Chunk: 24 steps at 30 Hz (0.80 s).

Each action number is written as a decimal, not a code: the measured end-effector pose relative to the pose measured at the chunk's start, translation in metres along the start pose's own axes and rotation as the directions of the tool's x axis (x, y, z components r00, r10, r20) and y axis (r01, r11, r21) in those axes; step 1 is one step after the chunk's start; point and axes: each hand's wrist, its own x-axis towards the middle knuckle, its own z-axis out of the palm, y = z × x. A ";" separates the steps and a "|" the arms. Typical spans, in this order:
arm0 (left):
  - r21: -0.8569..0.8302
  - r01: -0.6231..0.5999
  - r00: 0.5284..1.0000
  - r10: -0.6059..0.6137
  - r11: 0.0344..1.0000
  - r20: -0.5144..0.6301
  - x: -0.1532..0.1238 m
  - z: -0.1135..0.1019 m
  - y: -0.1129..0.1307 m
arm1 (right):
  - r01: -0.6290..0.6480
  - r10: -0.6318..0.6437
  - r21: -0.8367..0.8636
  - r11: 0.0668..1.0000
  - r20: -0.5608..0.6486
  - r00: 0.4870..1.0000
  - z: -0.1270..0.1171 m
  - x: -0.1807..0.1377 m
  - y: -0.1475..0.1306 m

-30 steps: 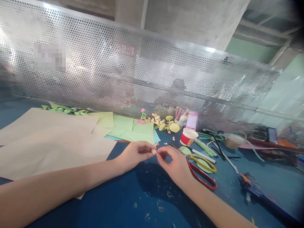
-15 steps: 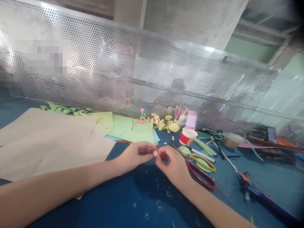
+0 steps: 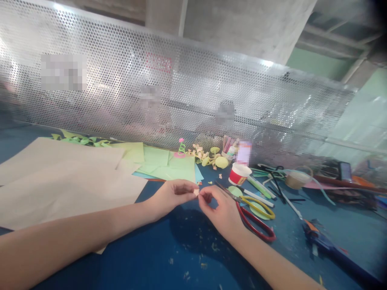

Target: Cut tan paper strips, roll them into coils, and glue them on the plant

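Above the blue table, a small pale peach paper piece (image 3: 196, 192) is pinched between the fingertips of both hands. My left hand (image 3: 172, 196) closes on it from the left. From the right, my right hand (image 3: 220, 207) grips its other side between thumb and forefinger. Scissors (image 3: 256, 217) with one yellow and one red handle lie just right of my right hand. Beneath and beside their handles are pale green paper discs (image 3: 235, 191). A red and white paper cup (image 3: 240, 174) stands just behind the scissors.
Large beige paper sheets (image 3: 69, 181) cover the left side, with green sheets (image 3: 181, 167) behind. Small peach paper pieces (image 3: 199, 153) lie at the back near a green spiral (image 3: 181, 149). A glue gun (image 3: 335, 249) rests at right. A perforated metal panel (image 3: 193, 96) borders the table's far side.
The small paper piece has turned slightly and shows more of its face between my fingertips. Both hands stay in nearly the same place.
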 end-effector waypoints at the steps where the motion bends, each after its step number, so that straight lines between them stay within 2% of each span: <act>1: -0.008 0.008 1.000 -0.008 1.000 0.004 0.000 0.000 0.000 | 0.008 -0.008 -0.005 1.000 -0.002 1.000 0.000 0.000 0.000; 7: -0.011 0.019 1.000 -0.019 1.000 0.004 0.001 -0.002 -0.002 | 0.045 -0.045 -0.038 0.998 -0.005 0.999 -0.001 0.000 -0.002; 13: 0.031 0.027 1.000 -0.028 0.999 0.008 0.000 -0.001 -0.002 | 0.145 -0.144 -0.068 0.987 0.020 0.989 -0.001 0.000 -0.002; 15: 0.027 0.013 1.000 -0.013 1.000 0.004 0.000 -0.001 -0.001 | 0.120 -0.119 -0.036 0.992 0.025 0.993 -0.001 0.000 0.001; 20: 0.015 -0.018 1.000 0.019 1.000 -0.022 0.000 -0.001 0.002 | -0.059 0.059 0.045 0.997 0.008 0.998 -0.001 0.001 0.006; 24: 0.044 -0.016 1.000 0.016 0.999 -0.019 0.000 0.000 0.004 | -0.051 0.050 0.048 0.998 0.024 0.998 -0.002 0.002 0.004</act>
